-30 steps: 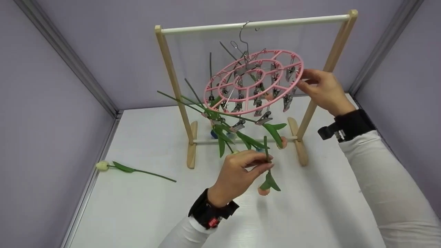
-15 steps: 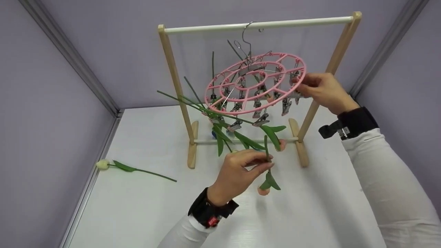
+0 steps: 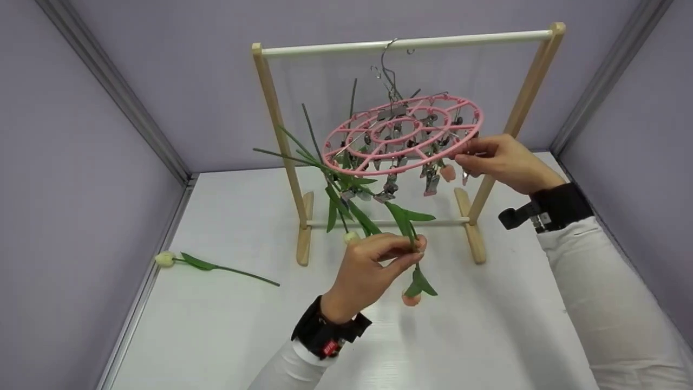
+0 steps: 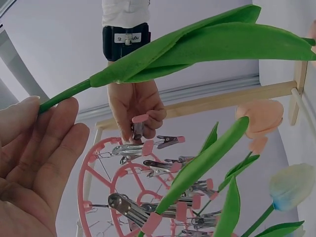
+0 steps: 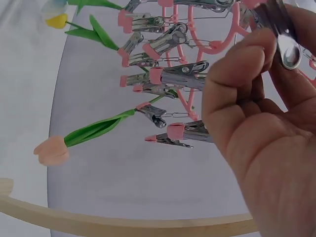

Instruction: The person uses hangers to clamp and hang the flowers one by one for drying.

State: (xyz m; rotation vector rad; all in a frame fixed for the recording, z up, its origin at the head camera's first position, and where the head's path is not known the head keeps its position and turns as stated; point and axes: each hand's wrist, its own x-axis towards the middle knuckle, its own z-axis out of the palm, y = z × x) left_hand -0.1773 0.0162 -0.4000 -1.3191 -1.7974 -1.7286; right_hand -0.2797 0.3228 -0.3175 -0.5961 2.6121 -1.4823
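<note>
In the head view my left hand (image 3: 360,273) pinches the green stem of a peach tulip (image 3: 411,299), whose bloom hangs down. Its broad leaves (image 4: 207,47) cross the top of the left wrist view. With thumb and fingers my right hand (image 3: 506,162) holds a metal clip (image 5: 281,37) with a pink tip at the right edge of a round pink clip hanger (image 3: 398,157). Several tulips hang bloom-down from other clips, among them a peach tulip (image 5: 52,150) and a white one (image 3: 351,237).
The hanger hooks over the white bar (image 3: 460,40) of a wooden stand (image 3: 269,97). A white tulip (image 3: 165,259) lies at the left of the white table (image 3: 233,325). Grey walls enclose the table.
The pink hanger has turned and become more level, and its hanging tulips have shifted left. My right hand has moved slightly down and left. My left hand has hardly moved.
</note>
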